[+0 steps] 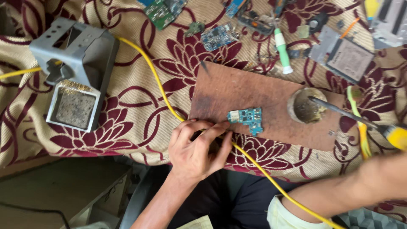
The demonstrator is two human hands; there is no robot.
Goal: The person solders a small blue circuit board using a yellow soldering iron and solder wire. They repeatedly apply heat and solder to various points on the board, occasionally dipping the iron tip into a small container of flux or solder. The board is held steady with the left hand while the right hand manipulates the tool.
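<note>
Maroon-and-cream floral cloth (140, 110) carrying one brown wooden board (250, 95). On the board: one small teal circuit board (248, 117) and one round tin of flux (306, 106). Left hand (197, 148), at the board's near edge, pinches a yellow cable (157, 85). Right hand lies out of frame; its grip cannot be told; one yellow-handled soldering iron (352, 114) tips into the tin.

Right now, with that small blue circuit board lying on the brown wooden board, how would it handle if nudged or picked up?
The small blue circuit board looks thin and flat, so probably stiff and very light. It would likely slide on the wooden board rather than roll. Its tiny exposed parts suggest it is fragile; edge grips seem safer. The left hand rests just beside it.
</note>
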